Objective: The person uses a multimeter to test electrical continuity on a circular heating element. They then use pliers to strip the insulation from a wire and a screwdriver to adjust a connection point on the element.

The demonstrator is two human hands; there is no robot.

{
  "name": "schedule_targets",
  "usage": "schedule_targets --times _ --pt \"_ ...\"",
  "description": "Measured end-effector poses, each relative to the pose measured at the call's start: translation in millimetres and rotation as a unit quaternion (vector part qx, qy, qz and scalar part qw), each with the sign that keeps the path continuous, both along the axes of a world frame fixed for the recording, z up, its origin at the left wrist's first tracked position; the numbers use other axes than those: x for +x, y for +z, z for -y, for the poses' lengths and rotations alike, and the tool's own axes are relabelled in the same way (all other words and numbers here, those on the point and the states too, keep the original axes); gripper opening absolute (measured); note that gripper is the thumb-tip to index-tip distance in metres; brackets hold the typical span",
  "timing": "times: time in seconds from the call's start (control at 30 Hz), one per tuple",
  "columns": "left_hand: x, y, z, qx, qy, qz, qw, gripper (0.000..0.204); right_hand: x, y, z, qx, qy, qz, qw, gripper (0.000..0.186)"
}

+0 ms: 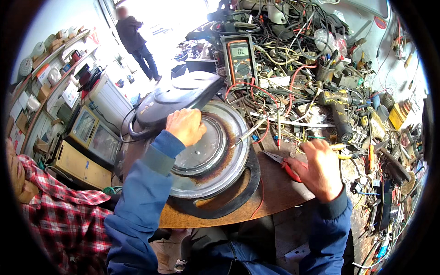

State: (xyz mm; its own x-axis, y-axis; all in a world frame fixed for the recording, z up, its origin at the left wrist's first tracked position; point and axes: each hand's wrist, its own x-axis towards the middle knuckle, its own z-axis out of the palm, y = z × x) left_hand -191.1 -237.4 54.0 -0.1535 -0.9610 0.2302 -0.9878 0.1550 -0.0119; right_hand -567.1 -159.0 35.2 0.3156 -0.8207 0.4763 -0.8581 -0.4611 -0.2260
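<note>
Right hand [321, 168] curled around red-handled pliers [288, 171]

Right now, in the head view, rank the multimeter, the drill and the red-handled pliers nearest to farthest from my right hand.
1. Red-handled pliers: at the fingers of your right hand.
2. Drill: beyond the hand, slightly right.
3. Multimeter: farther beyond, to the left.

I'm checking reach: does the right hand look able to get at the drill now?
Probably yes: the drill lies just beyond the right hand, nothing large between, though that hand seems to hold red-handled pliers.
</note>
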Motion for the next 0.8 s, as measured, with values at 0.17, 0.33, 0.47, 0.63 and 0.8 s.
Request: schedule_targets --times 0.17,0.33,0.47,0.63,0.8 --pt "11 12 11 0.043 0.009 -0.134 0.990 0.022 -9 -26 -32 0.060 -0.013 -0.075 0.995 0.047" --pt "19 28 -2 0.042 0.002 -0.136 0.990 0.022 -11 -36 -39 0.072 -0.020 -0.040 0.996 0.056" --pt "6 30 -5 0.114 0.021 -0.012 0.993 0.013 -6 -41 -34 0.057 -0.009 -0.035 0.998 0.060" --pt "9 33 2 0.137 0.018 -0.006 0.990 0.013 -5 -47 -18 0.053 0.012 -0.033 0.998 0.056" --pt "14 23 11 0.170 0.029 -0.048 0.984 0.019 4 -47 -4 0.058 0.005 -0.065 0.996 0.038"
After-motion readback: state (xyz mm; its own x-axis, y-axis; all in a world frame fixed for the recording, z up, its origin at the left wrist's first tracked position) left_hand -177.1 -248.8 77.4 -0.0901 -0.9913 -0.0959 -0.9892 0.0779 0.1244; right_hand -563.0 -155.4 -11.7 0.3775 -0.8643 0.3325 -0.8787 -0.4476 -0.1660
